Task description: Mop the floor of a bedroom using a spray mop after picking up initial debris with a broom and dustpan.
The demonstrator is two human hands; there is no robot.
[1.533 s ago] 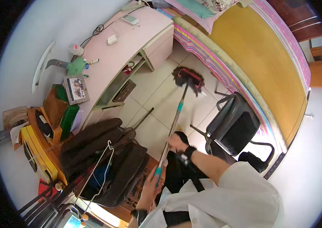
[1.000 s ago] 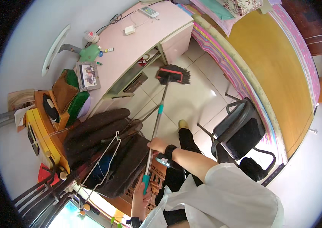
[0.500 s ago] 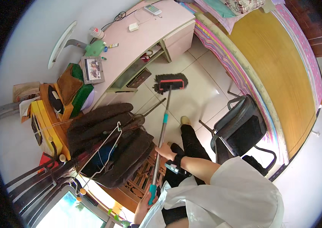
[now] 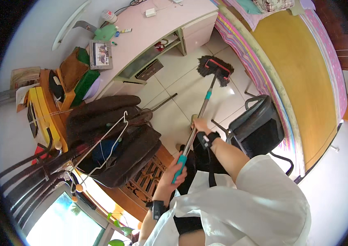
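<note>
A flat mop (image 4: 203, 107) with a steel pole and teal grips slants away from me. Its shaggy dark head (image 4: 205, 70), set in a red frame, rests on the tiles between the desk and the bed. At the near end of the pole, my left hand (image 4: 171, 172) is wrapped round the teal grip. Further down, my right hand (image 4: 201, 125) closes on the bare steel. Both wrists wear a black band with a small device on it.
A black chair (image 4: 258, 123) stands at the right beside the bed (image 4: 301, 69). The pale pink desk (image 4: 141, 30) curves along the far left. Dark clothes (image 4: 104, 107) hang from a rack at the left, above a carved wooden chair (image 4: 149, 176). Tiled floor (image 4: 170, 127) lies between.
The mop head has swung right, toward the bed, and turned at an angle. Both hands have moved forward and right with the pole, keeping their hold. The whole view has shifted slightly.
</note>
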